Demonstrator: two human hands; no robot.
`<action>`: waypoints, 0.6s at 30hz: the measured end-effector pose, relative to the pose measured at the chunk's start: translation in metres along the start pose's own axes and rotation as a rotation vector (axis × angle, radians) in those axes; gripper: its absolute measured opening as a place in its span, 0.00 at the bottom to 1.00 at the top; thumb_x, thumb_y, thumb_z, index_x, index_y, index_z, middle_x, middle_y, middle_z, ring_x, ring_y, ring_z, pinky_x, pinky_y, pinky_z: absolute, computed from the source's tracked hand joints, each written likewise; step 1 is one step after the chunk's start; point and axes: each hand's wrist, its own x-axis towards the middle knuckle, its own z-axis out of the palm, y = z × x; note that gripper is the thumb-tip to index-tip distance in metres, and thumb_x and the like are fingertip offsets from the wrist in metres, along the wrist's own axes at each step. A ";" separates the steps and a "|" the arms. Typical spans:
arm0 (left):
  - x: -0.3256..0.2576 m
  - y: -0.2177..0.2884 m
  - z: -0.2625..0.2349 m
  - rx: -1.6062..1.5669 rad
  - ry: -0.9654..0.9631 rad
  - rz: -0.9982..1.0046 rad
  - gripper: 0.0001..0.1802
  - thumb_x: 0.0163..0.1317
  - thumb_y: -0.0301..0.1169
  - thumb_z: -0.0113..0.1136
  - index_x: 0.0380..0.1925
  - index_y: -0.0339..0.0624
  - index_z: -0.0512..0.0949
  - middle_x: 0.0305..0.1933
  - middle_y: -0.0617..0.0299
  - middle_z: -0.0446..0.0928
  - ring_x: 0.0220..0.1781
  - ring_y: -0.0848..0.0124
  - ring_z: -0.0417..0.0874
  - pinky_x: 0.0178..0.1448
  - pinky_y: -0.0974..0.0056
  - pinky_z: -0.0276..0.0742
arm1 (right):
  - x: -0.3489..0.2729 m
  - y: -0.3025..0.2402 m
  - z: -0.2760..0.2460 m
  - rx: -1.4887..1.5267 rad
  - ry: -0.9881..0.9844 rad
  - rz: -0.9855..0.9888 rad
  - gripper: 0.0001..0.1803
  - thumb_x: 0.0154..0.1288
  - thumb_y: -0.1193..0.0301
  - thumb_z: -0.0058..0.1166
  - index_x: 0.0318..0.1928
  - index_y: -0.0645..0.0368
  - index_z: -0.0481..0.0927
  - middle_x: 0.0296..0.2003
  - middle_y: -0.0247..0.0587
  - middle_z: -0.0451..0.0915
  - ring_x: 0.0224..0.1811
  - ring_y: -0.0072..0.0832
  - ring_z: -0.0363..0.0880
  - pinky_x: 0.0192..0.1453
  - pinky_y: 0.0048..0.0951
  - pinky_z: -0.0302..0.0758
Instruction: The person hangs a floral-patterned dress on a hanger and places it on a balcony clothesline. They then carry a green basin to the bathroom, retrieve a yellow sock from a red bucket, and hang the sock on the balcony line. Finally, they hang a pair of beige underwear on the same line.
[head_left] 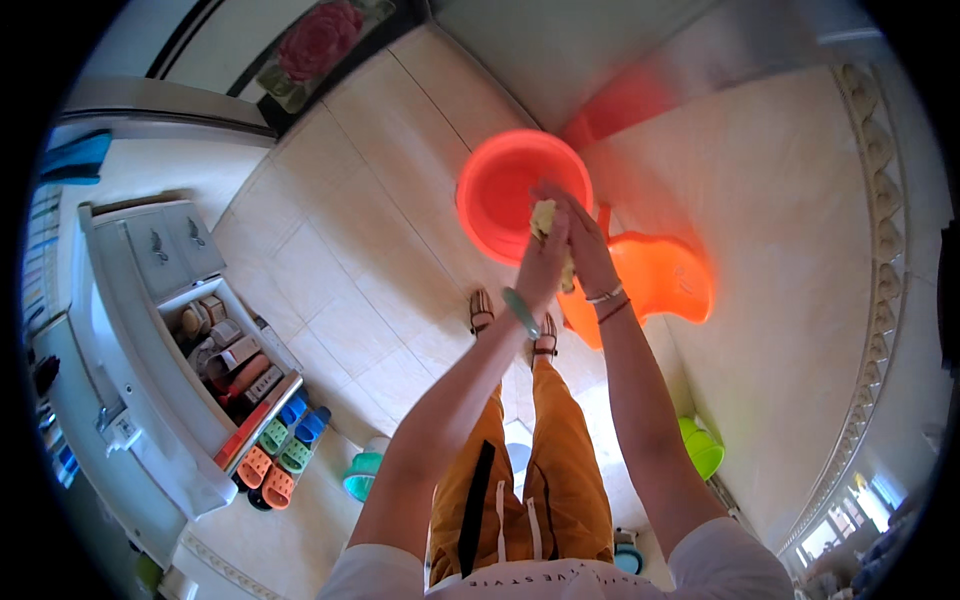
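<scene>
Both my arms reach forward over the near edge of a red plastic basin [480, 180] on the floor. Pressed between my palms is a crumpled pale-yellow cloth [543, 216], with part of it showing below the hands too. My left hand [543, 262], with a green bangle at its wrist, holds it from the left. From the right my right hand [592, 252] closes against it; a light bracelet and a thin red string circle that wrist. The fingertips are blurred and partly hidden by each other.
An orange plastic stool [665, 280] stands right of the basin, against the wall. A white cabinet [150, 260] with an open drawer and several clogs [275, 485] by it is at left. Low down are a teal bucket [362, 475] and a lime-green bucket [703, 450].
</scene>
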 end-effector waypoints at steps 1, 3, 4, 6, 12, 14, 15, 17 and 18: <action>-0.005 0.008 0.001 0.060 -0.034 -0.026 0.30 0.67 0.59 0.42 0.46 0.42 0.71 0.28 0.68 0.74 0.24 0.78 0.76 0.22 0.71 0.69 | 0.000 -0.009 -0.002 0.087 -0.082 0.042 0.22 0.74 0.65 0.37 0.63 0.62 0.67 0.54 0.44 0.75 0.51 0.29 0.76 0.56 0.28 0.72; -0.013 0.024 0.005 0.188 -0.105 -0.078 0.31 0.66 0.62 0.42 0.40 0.42 0.74 0.20 0.68 0.71 0.17 0.79 0.73 0.17 0.71 0.65 | -0.002 -0.022 -0.002 0.117 -0.032 0.099 0.22 0.75 0.62 0.34 0.55 0.66 0.71 0.44 0.45 0.79 0.41 0.31 0.79 0.47 0.28 0.76; -0.013 0.027 0.008 0.237 -0.085 -0.028 0.32 0.67 0.60 0.41 0.41 0.39 0.74 0.22 0.62 0.74 0.23 0.73 0.76 0.23 0.68 0.68 | -0.003 -0.027 0.001 0.077 0.022 0.100 0.20 0.75 0.61 0.34 0.50 0.66 0.73 0.40 0.42 0.78 0.39 0.30 0.79 0.45 0.28 0.76; -0.010 0.030 0.016 0.322 -0.009 0.069 0.34 0.68 0.58 0.39 0.43 0.34 0.75 0.27 0.51 0.78 0.33 0.60 0.81 0.33 0.61 0.73 | -0.002 -0.036 0.007 -0.002 0.126 0.101 0.22 0.75 0.60 0.33 0.39 0.64 0.76 0.31 0.38 0.78 0.33 0.28 0.79 0.39 0.28 0.77; -0.018 0.060 0.040 0.627 0.069 0.196 0.32 0.70 0.56 0.36 0.53 0.38 0.72 0.39 0.43 0.80 0.46 0.48 0.80 0.47 0.54 0.74 | 0.004 -0.046 0.015 -0.138 0.406 -0.016 0.25 0.73 0.57 0.41 0.24 0.62 0.74 0.19 0.36 0.73 0.23 0.22 0.70 0.27 0.29 0.68; -0.014 0.046 0.031 0.654 0.108 0.361 0.30 0.71 0.54 0.36 0.56 0.42 0.70 0.43 0.43 0.79 0.48 0.47 0.79 0.49 0.53 0.73 | 0.005 -0.046 0.016 -0.334 0.417 -0.087 0.26 0.72 0.56 0.41 0.23 0.63 0.74 0.19 0.35 0.72 0.23 0.21 0.69 0.27 0.29 0.67; -0.017 0.050 0.032 0.708 0.087 0.336 0.28 0.71 0.53 0.36 0.57 0.45 0.69 0.45 0.43 0.78 0.49 0.47 0.79 0.50 0.52 0.73 | 0.007 -0.046 0.016 -0.429 0.431 -0.125 0.27 0.72 0.55 0.41 0.23 0.64 0.74 0.18 0.35 0.72 0.23 0.21 0.69 0.26 0.29 0.66; -0.024 0.058 0.037 0.809 0.042 0.279 0.25 0.71 0.50 0.36 0.60 0.50 0.67 0.49 0.44 0.77 0.50 0.47 0.78 0.51 0.52 0.73 | 0.007 -0.048 0.013 -0.321 0.454 -0.053 0.27 0.72 0.55 0.42 0.23 0.66 0.74 0.18 0.35 0.71 0.23 0.21 0.69 0.26 0.30 0.66; -0.028 0.063 0.041 0.799 0.037 0.219 0.23 0.72 0.48 0.36 0.59 0.52 0.67 0.50 0.44 0.77 0.50 0.47 0.78 0.50 0.52 0.73 | 0.005 -0.044 0.010 -0.266 0.468 -0.013 0.27 0.71 0.55 0.42 0.23 0.67 0.74 0.18 0.35 0.71 0.23 0.21 0.68 0.25 0.30 0.65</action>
